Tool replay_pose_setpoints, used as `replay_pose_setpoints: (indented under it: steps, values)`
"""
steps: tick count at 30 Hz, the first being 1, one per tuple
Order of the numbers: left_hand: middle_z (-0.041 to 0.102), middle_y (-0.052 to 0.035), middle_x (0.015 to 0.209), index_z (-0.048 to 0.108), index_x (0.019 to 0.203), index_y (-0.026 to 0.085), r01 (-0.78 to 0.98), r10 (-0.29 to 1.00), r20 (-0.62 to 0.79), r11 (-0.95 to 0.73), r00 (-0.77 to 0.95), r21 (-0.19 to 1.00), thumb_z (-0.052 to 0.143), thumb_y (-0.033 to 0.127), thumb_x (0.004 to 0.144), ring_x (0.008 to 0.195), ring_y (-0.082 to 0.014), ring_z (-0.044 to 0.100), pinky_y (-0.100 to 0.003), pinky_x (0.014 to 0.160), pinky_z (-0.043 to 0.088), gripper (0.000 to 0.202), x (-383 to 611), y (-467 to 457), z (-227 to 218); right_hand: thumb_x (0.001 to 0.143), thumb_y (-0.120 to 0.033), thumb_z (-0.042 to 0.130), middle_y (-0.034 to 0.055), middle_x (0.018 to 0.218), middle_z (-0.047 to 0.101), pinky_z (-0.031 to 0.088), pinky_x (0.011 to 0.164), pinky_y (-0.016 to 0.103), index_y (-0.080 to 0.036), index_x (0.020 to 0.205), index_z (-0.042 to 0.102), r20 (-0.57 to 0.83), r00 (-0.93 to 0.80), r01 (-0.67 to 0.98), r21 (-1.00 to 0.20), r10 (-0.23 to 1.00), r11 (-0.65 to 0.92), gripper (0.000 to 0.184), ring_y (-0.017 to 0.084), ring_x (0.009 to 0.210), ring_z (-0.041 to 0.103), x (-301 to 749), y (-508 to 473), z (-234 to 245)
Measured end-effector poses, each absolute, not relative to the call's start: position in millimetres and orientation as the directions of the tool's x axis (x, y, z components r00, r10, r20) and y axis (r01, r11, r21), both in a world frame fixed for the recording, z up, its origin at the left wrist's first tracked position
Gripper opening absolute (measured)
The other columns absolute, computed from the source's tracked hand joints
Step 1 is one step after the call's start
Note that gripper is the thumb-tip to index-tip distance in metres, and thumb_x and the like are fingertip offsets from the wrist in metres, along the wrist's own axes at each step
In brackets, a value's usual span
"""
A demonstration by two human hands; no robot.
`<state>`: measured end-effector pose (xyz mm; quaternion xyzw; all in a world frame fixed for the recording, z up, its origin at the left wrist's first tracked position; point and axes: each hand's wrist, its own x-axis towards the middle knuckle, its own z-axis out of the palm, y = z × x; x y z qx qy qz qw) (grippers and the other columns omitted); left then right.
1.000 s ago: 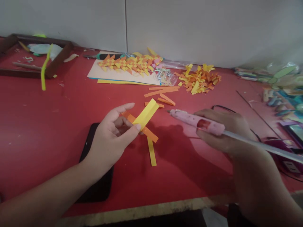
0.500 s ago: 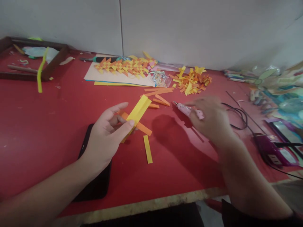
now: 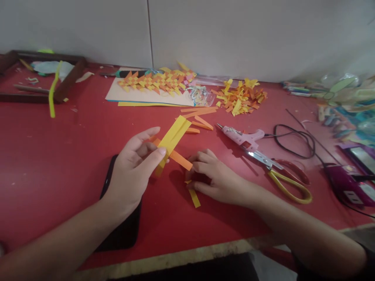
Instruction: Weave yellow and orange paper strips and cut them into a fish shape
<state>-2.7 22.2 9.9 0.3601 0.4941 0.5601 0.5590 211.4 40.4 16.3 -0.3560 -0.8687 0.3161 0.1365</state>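
Left hand: pinching a yellow strip crossed over an orange strip, above the tabletop.
Right hand: fingers curled at a short yellow strip; cannot tell if gripped.
Glue gun: beside scissors, farther right.

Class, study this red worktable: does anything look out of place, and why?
Mainly the bent yellow strip at far left: it hangs across the dark brown frame's rim, away from the orange-and-yellow paper pile.
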Motion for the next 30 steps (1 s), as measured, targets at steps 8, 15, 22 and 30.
replay_pose_setpoints:
  steps: [8,15,22,30]
  values:
    - [0.057,0.0054,0.078,0.064,0.117,0.026,-0.275,0.974,-0.189,0.148,-0.129,0.950,0.075,0.022,0.077,0.072,-0.0116,0.066,-0.022,0.064,0.054,0.041,-2,25,9,0.083,-0.034,0.072,0.0022,0.084,0.069,0.054,0.066,0.025,-0.018,0.094,0.063,-0.042,-0.332,0.297,-0.953,0.942,0.062,0.021,0.013,0.075,0.067,219,44,12]
    - [0.061,0.0036,0.079,0.062,0.100,0.024,-0.104,0.993,-0.113,0.108,-0.044,0.989,0.073,0.022,0.079,0.070,-0.0097,0.062,-0.017,0.057,0.049,0.024,2,15,10,0.094,-0.032,0.061,0.0006,0.083,0.070,0.058,0.077,0.029,-0.024,0.100,0.071,0.064,-0.383,-0.098,-0.995,0.921,0.029,0.014,0.014,0.080,0.070,226,40,19]
    - [0.057,0.0055,0.069,0.057,0.079,0.023,0.032,0.995,-0.026,0.023,0.098,0.999,0.063,0.013,0.081,0.059,-0.0072,0.053,-0.016,0.053,0.042,0.012,5,7,11,0.096,-0.025,0.056,-0.0045,0.074,0.061,0.051,0.046,0.020,-0.026,0.106,0.054,-0.011,-0.549,-0.136,-0.985,0.836,-0.102,0.010,0.009,0.052,0.062,219,26,29]
    - [0.067,-0.0008,0.074,0.068,0.079,0.021,0.141,0.963,-0.070,0.034,0.260,0.989,0.057,0.022,0.082,0.064,-0.0140,0.060,-0.024,0.056,0.047,0.012,5,6,23,0.090,-0.019,0.062,0.0017,0.089,0.064,0.053,0.054,0.015,-0.024,0.113,0.050,0.040,-0.461,0.184,-0.973,0.886,0.140,0.027,0.007,0.064,0.064,213,12,35]
